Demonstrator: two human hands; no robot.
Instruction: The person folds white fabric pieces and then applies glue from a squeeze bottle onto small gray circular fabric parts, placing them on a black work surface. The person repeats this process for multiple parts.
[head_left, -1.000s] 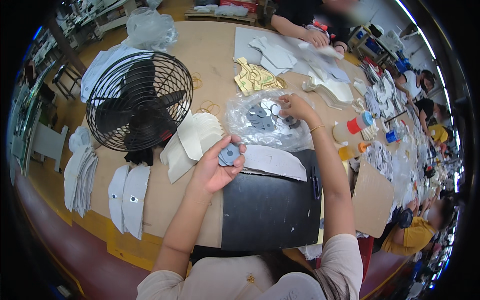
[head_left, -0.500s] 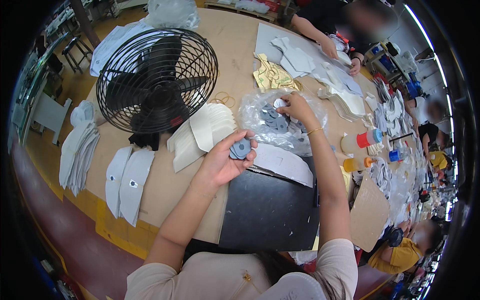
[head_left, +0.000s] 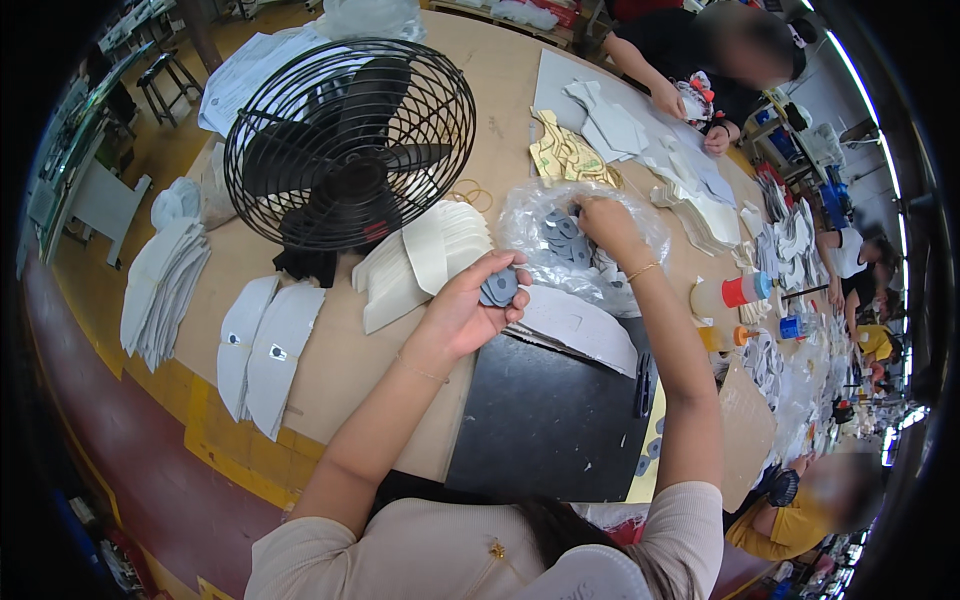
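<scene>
My left hand [head_left: 468, 312] is curled around a small stack of blue-grey cut pieces [head_left: 498, 289] with round marks or holes, held over the near side of the table. Farther off, my right hand [head_left: 608, 228] reaches into an open clear plastic bag [head_left: 648, 222], its fingers bent and close together. More of these blue-grey pieces [head_left: 566, 243] lie in the bag, beside my fingertips. Whatever the right fingers pinch is hidden. Just nearer than the bag sits a stack of white curved panels [head_left: 575, 322], on the far end of a black mat [head_left: 540, 420].
A black caged fan [head_left: 350, 150] stands at the left, next to fanned cream panels [head_left: 425, 255]. White panel stacks [head_left: 165, 290] lie at far left. Bottles [head_left: 730, 292] and a dark cutter [head_left: 643, 385] are near my right arm. Across the table, a co-worker's hands [head_left: 690, 115] handle pieces.
The view has shifted, so the table's things sit farther right. My right hand's fingers, which showed a pale piece at their tips, now point down into the bag. My left hand keeps its stack.
</scene>
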